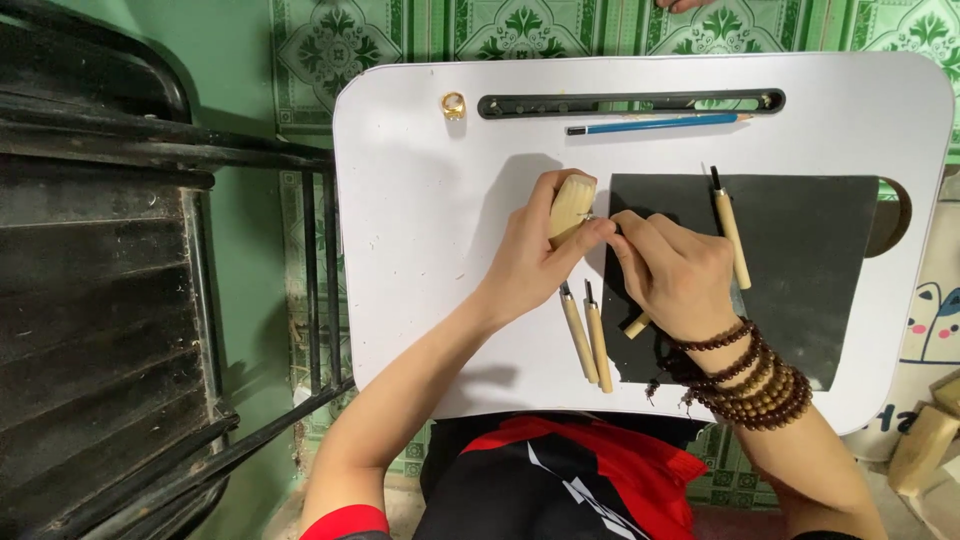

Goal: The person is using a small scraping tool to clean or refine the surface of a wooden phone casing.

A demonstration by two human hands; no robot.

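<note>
left hand (530, 262) clenched round wood block (571, 205), tilted up off desk (420, 250) to face the blade; right hand (672, 275) gripping chisel (637, 322), tip at block's near-right edge, braced over black mat (800, 260). spare chisels (588, 335) parked near, another (730, 230) right. open room left; pencil (655, 124), ring (454, 104) far
</note>
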